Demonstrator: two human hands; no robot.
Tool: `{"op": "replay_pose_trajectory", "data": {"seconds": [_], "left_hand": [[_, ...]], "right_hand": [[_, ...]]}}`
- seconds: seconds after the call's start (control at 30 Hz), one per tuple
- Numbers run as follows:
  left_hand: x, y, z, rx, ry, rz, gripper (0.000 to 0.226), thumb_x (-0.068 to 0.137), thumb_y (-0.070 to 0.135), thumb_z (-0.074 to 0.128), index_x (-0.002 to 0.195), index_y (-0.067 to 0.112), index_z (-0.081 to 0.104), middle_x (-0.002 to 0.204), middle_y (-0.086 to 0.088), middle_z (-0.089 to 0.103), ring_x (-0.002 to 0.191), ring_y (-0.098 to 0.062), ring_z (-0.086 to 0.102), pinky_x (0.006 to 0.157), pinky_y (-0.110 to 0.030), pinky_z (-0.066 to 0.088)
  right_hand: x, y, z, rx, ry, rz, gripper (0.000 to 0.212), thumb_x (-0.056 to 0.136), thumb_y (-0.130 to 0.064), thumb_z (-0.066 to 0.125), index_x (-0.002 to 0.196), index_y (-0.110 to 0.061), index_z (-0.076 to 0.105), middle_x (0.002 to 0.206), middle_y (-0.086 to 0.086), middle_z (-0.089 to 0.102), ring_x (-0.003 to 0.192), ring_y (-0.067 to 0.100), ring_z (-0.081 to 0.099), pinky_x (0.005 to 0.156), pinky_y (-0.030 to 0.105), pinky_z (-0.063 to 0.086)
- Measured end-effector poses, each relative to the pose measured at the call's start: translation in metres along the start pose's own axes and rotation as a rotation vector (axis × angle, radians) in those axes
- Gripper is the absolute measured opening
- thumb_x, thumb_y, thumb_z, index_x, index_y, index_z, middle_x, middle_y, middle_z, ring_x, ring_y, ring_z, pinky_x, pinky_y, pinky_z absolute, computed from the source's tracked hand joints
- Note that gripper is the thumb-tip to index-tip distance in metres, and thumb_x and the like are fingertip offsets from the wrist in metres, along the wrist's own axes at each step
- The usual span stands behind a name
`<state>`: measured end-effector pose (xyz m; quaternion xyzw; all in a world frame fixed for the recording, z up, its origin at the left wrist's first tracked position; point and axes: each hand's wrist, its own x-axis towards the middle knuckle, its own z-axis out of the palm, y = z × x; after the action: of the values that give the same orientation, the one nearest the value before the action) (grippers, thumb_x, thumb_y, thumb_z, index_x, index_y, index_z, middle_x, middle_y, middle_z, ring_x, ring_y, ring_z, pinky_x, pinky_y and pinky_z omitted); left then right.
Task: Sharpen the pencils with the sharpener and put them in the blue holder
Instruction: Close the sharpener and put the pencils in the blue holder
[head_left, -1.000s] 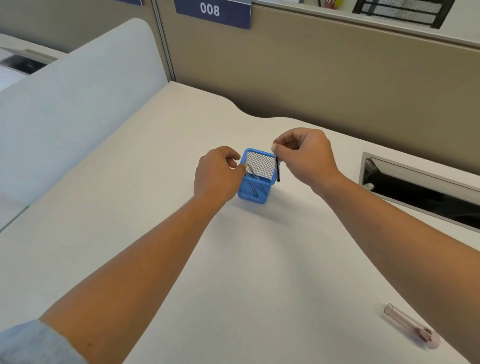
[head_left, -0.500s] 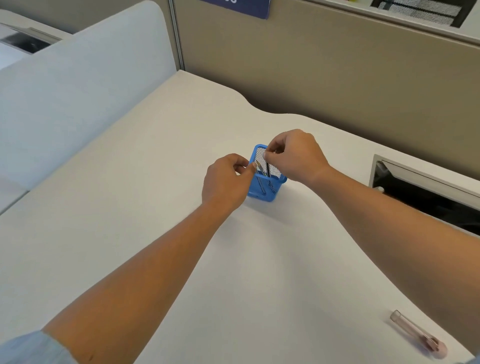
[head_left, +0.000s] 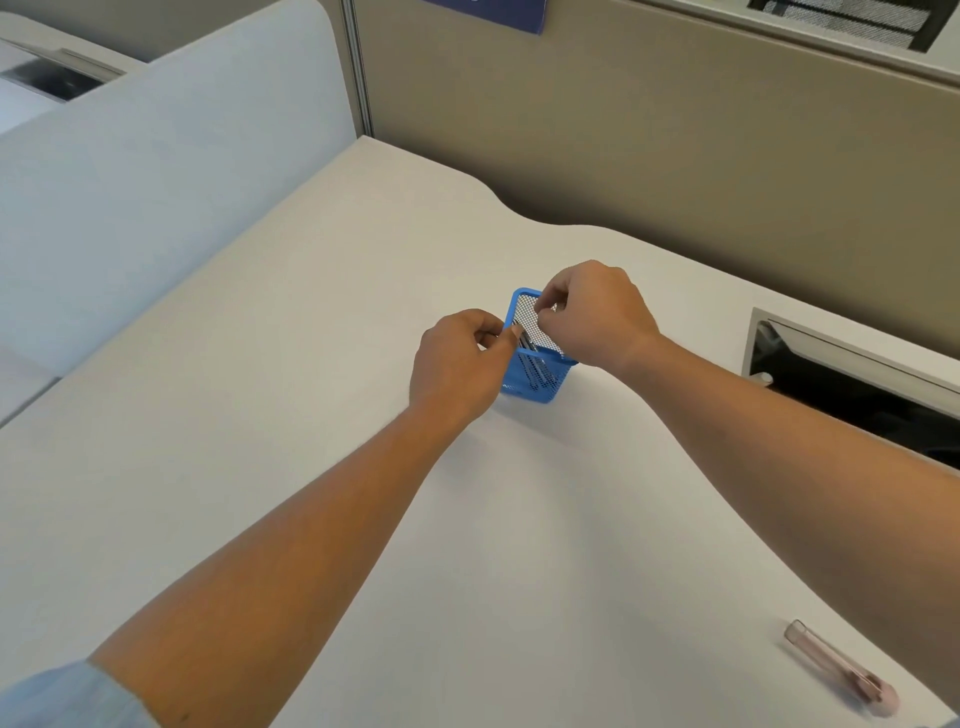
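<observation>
The blue mesh holder (head_left: 540, 382) stands upright in the middle of the white desk. Dark pencils (head_left: 529, 344) lean inside it against its left side. My left hand (head_left: 457, 364) pinches the holder's left rim with thumb and fingers. Just above the holder's far right rim, my right hand (head_left: 597, 317) hovers with its fingertips curled together, and I see no pencil between them. A pale pink, see-through tube-shaped item (head_left: 841, 670), maybe the sharpener, lies at the desk's near right edge, far from both hands.
A beige partition wall (head_left: 675, 145) runs behind the desk and a pale blue divider (head_left: 156, 171) stands on the left. A rectangular cable opening (head_left: 852, 384) is cut into the desk right of the holder.
My right hand carried a black pencil from beside the holder over its opening and lowered it in. The pencil now rests inside. My left hand stayed on the rim.
</observation>
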<state>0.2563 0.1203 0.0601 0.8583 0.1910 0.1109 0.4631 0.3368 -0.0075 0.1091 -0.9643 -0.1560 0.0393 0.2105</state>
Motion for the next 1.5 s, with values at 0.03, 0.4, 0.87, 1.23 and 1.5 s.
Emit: {"op": "replay_pose_trajectory", "data": {"seconds": [0.03,0.4,0.87,1.23,1.5], "left_hand": [[0.0,0.0,0.001,0.002,0.001,0.0,0.019,0.09,0.042,0.061,0.092,0.025,0.071,0.083,0.013,0.066,0.07,-0.001,0.057,0.054,-0.019,0.039],[-0.011,0.001,0.006,-0.001,0.017,0.006,0.031,0.092,0.052,0.056,0.103,0.024,0.065,0.091,0.009,0.065,0.074,-0.008,0.058,0.056,-0.023,0.042],[-0.032,0.032,0.005,-0.128,-0.139,-0.14,0.014,0.085,0.017,0.055,0.084,0.016,0.069,0.081,-0.001,0.072,0.083,-0.023,0.068,0.068,-0.031,0.052],[-0.09,0.023,0.025,-0.071,0.148,-0.113,0.02,0.091,0.039,0.056,0.096,0.021,0.062,0.077,0.012,0.06,0.076,-0.013,0.06,0.061,-0.025,0.039],[-0.243,-0.017,0.067,0.365,-0.374,0.569,0.026,0.089,0.036,0.063,0.111,0.022,0.064,0.108,0.008,0.062,0.099,-0.014,0.06,0.085,-0.027,0.043]], "right_hand": [[-0.001,0.002,0.0,0.035,0.002,0.003,0.012,0.084,-0.021,0.063,0.086,-0.022,0.075,0.083,0.001,0.07,0.071,0.018,0.061,0.055,0.025,0.043],[-0.029,0.03,-0.016,0.289,0.068,0.011,0.008,0.085,-0.019,0.068,0.081,-0.022,0.074,0.065,-0.015,0.062,0.058,0.003,0.056,0.048,0.012,0.036],[-0.191,0.156,-0.047,0.264,0.13,0.319,0.014,0.086,-0.024,0.073,0.078,-0.035,0.071,0.078,-0.016,0.071,0.071,0.005,0.064,0.059,0.017,0.044],[-0.309,0.229,-0.031,0.125,-0.089,0.408,0.032,0.08,-0.02,0.075,0.111,-0.024,0.072,0.101,-0.01,0.063,0.092,0.008,0.06,0.08,0.023,0.044],[-0.334,0.212,-0.011,0.078,-0.041,0.238,0.027,0.084,-0.028,0.07,0.11,-0.031,0.074,0.089,-0.016,0.057,0.091,0.012,0.055,0.08,0.027,0.046]]}}
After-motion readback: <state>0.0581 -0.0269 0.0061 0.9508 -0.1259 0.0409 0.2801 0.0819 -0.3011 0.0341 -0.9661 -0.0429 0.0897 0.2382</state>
